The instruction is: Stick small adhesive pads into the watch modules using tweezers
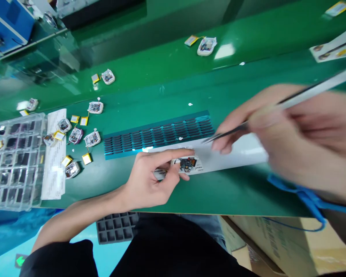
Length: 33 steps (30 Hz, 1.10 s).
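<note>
Over a white paper strip (233, 154), my left hand (152, 177) grips a small white device casing (187, 164) by its edges. The circuit board inside it faces up. My right hand (294, 134), smeared by motion, pinches metal tweezers (236, 129). Their tips are to the right of the casing and apart from it; whether they hold anything is too blurred to tell. Just beyond the left hand lies a blue-green sheet (158, 134) bearing rows of dark thin strips. A blue wrist strap (308, 196) goes round my right wrist.
Several open casings with yellow-edged batteries (87, 158) are scattered on the green mat (150, 92) at the left. A clear compartment box (14, 165) stands at far left beside a printed sheet (54, 177). Another casing (207, 46) lies farther back. A dark tray (117, 227) sits below the table edge.
</note>
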Tool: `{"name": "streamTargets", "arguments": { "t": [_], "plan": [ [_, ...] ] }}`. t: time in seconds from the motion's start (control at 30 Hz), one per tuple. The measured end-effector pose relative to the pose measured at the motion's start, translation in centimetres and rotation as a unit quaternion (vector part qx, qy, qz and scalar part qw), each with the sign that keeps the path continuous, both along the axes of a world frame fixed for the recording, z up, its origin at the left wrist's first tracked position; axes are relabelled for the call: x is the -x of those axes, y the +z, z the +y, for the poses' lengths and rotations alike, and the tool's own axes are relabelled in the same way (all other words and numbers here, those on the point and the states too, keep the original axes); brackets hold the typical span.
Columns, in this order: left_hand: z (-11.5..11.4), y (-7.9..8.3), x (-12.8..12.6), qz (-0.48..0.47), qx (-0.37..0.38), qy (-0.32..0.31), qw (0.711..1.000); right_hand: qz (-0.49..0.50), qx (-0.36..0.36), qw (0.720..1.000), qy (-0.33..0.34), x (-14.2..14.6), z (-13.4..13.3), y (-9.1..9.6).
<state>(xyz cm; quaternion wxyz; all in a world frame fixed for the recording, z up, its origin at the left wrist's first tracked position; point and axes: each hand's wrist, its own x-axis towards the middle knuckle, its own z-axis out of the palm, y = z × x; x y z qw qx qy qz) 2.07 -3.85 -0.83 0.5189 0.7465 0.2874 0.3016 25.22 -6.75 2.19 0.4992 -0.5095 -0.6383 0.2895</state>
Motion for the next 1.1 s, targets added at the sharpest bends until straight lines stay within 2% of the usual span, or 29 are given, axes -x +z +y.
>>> {"name": "streamTargets", "arguments": {
  "t": [0.07, 0.1, 0.2, 0.33, 0.47, 0.57, 0.67, 0.77, 0.97, 1.1],
  "plan": [
    [0.3, -0.1, 0.0, -0.011, -0.070, 0.014, 0.997, -0.088, -0.027, 0.995, -0.049, -2.1, 0.6, 0.3],
    [0.4, -0.2, 0.0, -0.013, -0.097, 0.020, 0.995, -0.139, -0.008, 0.990, -0.038, -3.2, 1.0, 0.3],
    [0.7, -0.5, -0.1, -0.006, -0.123, 0.024, 0.992, -0.190, -0.010, 0.979, 0.072, -6.2, 2.4, -1.1],
    [0.8, -0.9, 0.0, 0.007, -0.153, -0.003, 0.988, -0.205, 0.025, 0.974, 0.090, -8.0, 3.3, -3.4],
    [1.7, -1.1, -0.3, 0.006, -0.238, -0.061, 0.969, -0.192, 0.056, 0.976, 0.080, -8.2, 3.4, -4.3],
    [3.3, -1.3, -1.5, 0.071, -0.289, -0.096, 0.950, -0.172, 0.060, 0.978, 0.098, -8.3, 3.8, -4.7],
    [5.2, -1.6, -3.2, 0.138, -0.277, -0.143, 0.940, -0.164, 0.039, 0.979, 0.112, -8.3, 4.2, -5.1],
    [6.4, -2.0, -4.4, 0.175, -0.246, -0.158, 0.940, -0.168, 0.008, 0.980, 0.103, -7.9, 4.0, -5.3],
    [6.8, -2.4, -4.9, 0.182, -0.244, -0.157, 0.939, -0.223, -0.072, 0.969, 0.073, -6.5, 3.3, -5.3],
    [6.9, -2.7, -4.9, 0.186, -0.248, -0.159, 0.938, -0.259, -0.093, 0.959, 0.068, -5.8, 3.2, -5.6]
  ]
}}
